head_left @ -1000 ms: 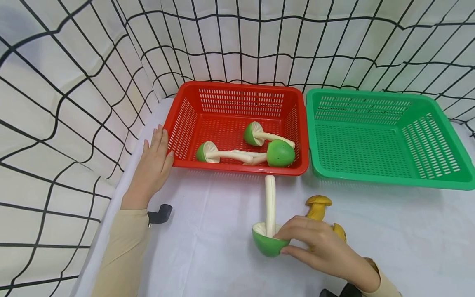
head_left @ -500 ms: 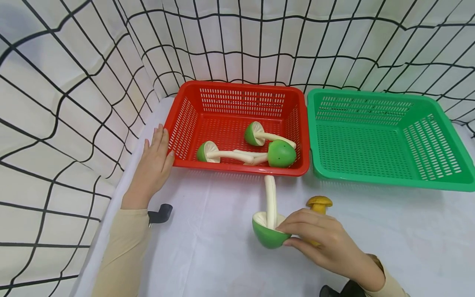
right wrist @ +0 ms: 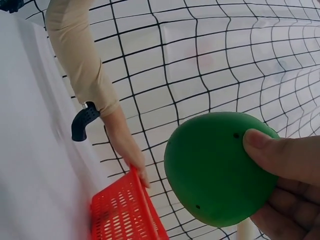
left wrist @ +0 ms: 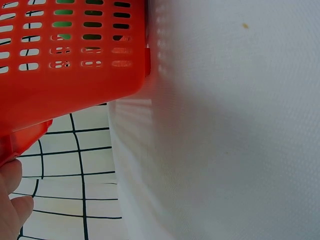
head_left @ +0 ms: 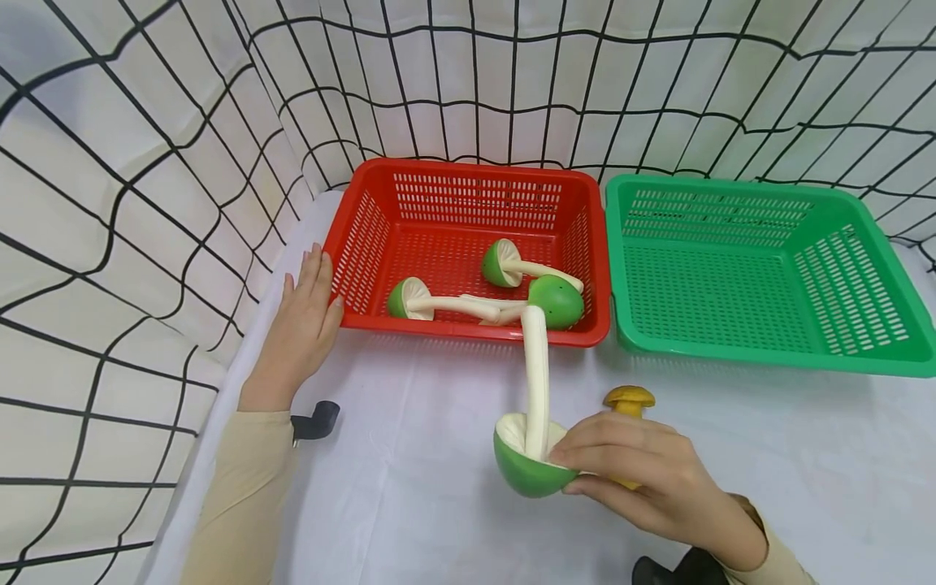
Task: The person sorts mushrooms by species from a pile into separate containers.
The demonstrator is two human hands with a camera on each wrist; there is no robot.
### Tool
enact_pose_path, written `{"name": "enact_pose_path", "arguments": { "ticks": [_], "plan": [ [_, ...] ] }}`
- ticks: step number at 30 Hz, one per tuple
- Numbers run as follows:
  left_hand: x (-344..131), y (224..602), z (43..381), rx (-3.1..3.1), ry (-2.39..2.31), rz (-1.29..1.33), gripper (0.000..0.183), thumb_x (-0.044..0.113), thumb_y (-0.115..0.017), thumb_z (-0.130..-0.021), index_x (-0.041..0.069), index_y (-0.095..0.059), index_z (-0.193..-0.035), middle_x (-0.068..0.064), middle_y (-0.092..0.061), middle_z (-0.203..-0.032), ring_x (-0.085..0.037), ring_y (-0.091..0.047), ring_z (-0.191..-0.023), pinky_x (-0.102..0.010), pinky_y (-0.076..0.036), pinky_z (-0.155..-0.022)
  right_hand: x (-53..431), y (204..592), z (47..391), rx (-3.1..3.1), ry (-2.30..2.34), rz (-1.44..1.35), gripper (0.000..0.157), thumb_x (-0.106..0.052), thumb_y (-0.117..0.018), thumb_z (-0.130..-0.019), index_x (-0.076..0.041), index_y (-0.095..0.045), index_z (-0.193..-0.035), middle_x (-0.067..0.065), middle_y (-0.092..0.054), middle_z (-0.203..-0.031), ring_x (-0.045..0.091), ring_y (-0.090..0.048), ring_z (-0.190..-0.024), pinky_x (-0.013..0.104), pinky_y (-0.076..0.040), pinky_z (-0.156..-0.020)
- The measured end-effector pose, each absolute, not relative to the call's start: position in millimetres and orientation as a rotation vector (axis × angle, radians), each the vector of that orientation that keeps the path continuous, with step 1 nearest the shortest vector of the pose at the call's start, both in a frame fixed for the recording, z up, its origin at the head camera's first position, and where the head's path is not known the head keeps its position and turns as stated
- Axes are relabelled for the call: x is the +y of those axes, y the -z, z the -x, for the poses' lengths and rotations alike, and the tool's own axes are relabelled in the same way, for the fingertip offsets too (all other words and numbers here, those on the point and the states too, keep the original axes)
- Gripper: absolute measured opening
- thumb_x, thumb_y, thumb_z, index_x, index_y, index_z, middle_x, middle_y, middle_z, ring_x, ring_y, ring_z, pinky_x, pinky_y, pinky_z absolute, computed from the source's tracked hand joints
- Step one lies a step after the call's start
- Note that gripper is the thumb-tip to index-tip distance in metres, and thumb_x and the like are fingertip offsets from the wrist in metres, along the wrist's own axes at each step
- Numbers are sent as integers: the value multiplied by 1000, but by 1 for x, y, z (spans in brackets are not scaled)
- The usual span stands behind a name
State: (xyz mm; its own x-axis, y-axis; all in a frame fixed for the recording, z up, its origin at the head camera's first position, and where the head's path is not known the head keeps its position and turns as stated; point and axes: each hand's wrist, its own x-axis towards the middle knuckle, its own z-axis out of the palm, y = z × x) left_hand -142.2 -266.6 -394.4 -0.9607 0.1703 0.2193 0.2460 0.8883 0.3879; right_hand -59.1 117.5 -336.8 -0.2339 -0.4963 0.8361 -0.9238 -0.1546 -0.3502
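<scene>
My right hand [head_left: 651,475] pinches the cap rim of a green toy mushroom [head_left: 537,475], thumb on the outside of the cap and fingers inside. Its white stem points away from me, the tip overlapping the red basket's front rim in the head view. The right wrist view shows the thumb against the dotted green cap [right wrist: 215,170]. With fingers straight, my left hand [head_left: 296,333] rests on the left rim of the red basket [head_left: 468,328]. Inside that basket lie several green-capped mushrooms [head_left: 556,302] with white stems. A yellow mushroom [head_left: 629,396] is partly hidden behind my right hand.
A green basket [head_left: 768,357] stands right beside the red one. Black wire grid [head_left: 512,73] over white cloth rises behind the baskets and along the left. White cloth [head_left: 395,455] covers the table.
The green mushroom has risen off the table in my right hand, its stem now reaching over the red basket's front rim. My left hand keeps its place.
</scene>
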Motion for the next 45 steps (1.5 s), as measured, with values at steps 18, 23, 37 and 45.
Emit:
{"name": "enact_pose_path", "arguments": {
  "ticks": [18,23,37,45],
  "plan": [
    [-266,393,141,-2883,633,311,57,18,-33,-99,-10,-16,-146,-20,-7,-156,-31,-5,-143,-51,-1,-113,109,338,84,-1850,-1256,-1513,18,-17,-65,-90,-1,-70,-97,9,-67,-91,19,-64,-84,26,-50,-82],
    [-266,392,141,-2887,624,298,57,19,-34,-99,-10,-16,-146,-21,-8,-155,-30,-5,-144,-51,-2,-113,107,335,90,-1918,-1245,-1496,21,-21,-63,-91,-3,-70,-98,7,-68,-94,19,-64,-88,25,-49,-85],
    [-266,393,142,-2873,623,313,57,18,-35,-99,-11,-17,-145,-23,-10,-155,-32,-7,-143,-52,-3,-112,100,329,110,-2031,-1217,-1487,29,-30,-61,-91,-4,-70,-97,6,-68,-94,18,-64,-91,24,-50,-84],
    [-267,393,141,-2873,625,316,57,17,-35,-99,-11,-17,-145,-23,-10,-154,-32,-7,-143,-53,-3,-112,96,329,121,-2047,-1212,-1480,29,-31,-60,-91,-4,-71,-97,6,-68,-93,18,-64,-89,22,-50,-81]
  ]
}}
